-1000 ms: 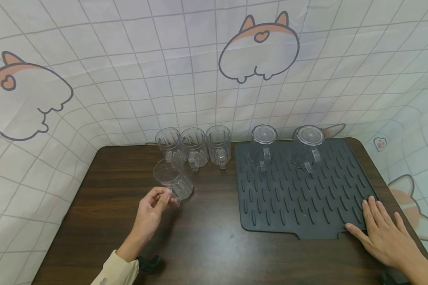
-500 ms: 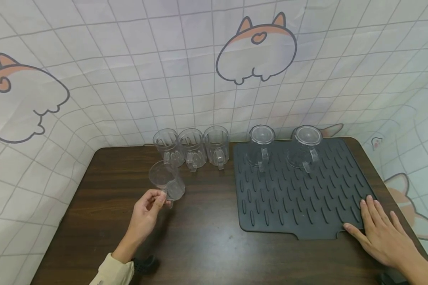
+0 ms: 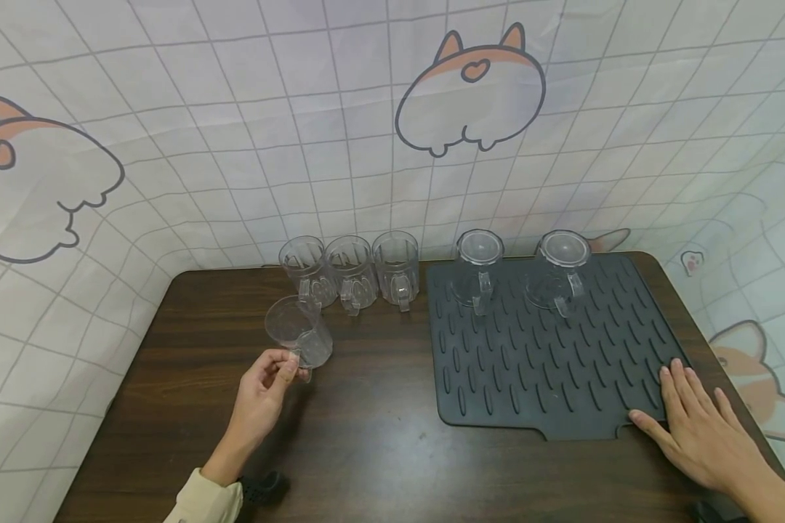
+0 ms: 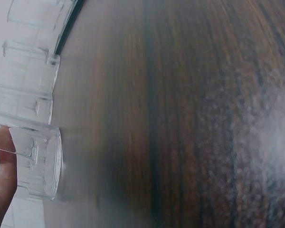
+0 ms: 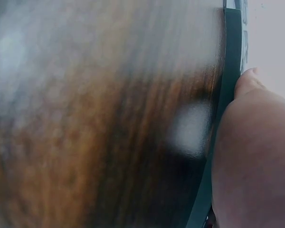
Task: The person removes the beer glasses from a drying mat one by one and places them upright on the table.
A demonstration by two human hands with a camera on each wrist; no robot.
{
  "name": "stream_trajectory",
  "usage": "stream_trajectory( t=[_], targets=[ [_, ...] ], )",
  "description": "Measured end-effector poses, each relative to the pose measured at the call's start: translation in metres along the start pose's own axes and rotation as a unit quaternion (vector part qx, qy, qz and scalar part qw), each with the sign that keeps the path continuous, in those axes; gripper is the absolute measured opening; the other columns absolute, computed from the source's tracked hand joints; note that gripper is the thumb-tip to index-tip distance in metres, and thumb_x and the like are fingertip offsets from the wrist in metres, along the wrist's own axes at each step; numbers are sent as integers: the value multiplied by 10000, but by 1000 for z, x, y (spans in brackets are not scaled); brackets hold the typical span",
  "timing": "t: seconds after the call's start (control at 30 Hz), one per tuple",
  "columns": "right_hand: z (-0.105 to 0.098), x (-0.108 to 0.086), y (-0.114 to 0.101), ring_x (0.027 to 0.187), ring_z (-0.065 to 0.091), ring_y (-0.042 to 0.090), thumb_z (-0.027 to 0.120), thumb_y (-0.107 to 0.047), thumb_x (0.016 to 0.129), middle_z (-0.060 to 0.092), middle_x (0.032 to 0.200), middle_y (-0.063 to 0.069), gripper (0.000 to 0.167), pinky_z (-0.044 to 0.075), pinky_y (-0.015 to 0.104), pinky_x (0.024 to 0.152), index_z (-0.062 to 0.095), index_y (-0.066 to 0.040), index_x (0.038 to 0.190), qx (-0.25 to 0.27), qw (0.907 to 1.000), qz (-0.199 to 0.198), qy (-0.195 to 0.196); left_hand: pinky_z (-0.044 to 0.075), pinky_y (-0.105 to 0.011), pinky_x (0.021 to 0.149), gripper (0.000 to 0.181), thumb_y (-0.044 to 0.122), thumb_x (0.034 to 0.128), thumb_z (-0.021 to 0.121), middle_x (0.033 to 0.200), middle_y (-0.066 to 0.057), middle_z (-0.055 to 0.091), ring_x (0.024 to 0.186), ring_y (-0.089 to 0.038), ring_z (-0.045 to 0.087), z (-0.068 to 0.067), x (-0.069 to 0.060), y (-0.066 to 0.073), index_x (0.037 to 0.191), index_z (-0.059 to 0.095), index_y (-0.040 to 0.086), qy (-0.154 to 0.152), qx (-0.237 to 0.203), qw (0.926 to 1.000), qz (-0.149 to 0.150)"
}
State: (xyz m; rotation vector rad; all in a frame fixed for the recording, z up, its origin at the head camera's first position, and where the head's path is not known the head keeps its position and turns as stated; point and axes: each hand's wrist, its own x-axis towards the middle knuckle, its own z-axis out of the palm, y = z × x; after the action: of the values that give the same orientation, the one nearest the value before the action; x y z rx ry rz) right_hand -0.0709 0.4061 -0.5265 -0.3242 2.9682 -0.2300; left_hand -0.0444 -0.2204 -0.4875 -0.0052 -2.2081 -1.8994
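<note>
My left hand point(image 3: 263, 385) pinches the handle of a clear glass mug point(image 3: 301, 334), which is upright in the head view, in front of the leftmost mug of the back row. The left wrist view shows the held mug's base point(image 4: 50, 166) near the tabletop; whether it touches the wood I cannot tell. On the right, my right hand point(image 3: 706, 436) lies flat with straight fingers on the front right corner of a dark grey ridged drying mat point(image 3: 523, 392). In the right wrist view, the thumb side point(image 5: 256, 152) of that hand covers part of the mat's edge point(image 5: 230, 61).
Three upright glass mugs point(image 3: 353, 276) line the table's back edge, handles facing front. Two more mugs stand upside down on the mat's back part: one at left point(image 3: 479, 269), one at right point(image 3: 559, 269). A patterned cloth point(image 3: 268, 131) hangs behind the dark wooden table point(image 3: 379, 450).
My left hand has shifted left with the glass mug, away from the mat. The head view has turned slightly. My right hand stays on the mat's corner.
</note>
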Motion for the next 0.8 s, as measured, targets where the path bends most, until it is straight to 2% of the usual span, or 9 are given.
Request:
stream_trajectory(
  t=[0.27, 0.57, 0.8],
  targets=[
    [0, 0, 0, 1550, -131, 549, 392, -558, 1085, -131, 1658, 361, 944, -270, 658, 1199, -17, 123, 1596, 25, 10000, -9, 16, 580, -169, 824, 172, 18, 1045, 559, 892, 61, 684, 851, -20, 708, -1, 0, 0, 1063, 535, -151, 91, 23, 9999, -36],
    [0, 0, 0, 1540, -143, 560, 383, -572, 1083, -156, 1653, 358, 956, -276, 660, 1193, -33, 121, 1594, 75, 9999, 54, -49, 563, -175, 794, 168, 41, 1049, 565, 870, 63, 703, 846, -25, 698, -1, 2, 1, 1068, 543, -124, 192, 57, 9996, -215],
    [1, 2, 1, 1540, -123, 569, 385, -586, 1078, -149, 1652, 363, 967, -263, 666, 1199, -26, 120, 1595, 74, 9999, 95, -42, 586, -167, 825, 224, 68, 1062, 554, 891, 61, 695, 862, -23, 700, -2, 4, 2, 1101, 529, -151, 144, -123, 9994, -287]
  ],
)
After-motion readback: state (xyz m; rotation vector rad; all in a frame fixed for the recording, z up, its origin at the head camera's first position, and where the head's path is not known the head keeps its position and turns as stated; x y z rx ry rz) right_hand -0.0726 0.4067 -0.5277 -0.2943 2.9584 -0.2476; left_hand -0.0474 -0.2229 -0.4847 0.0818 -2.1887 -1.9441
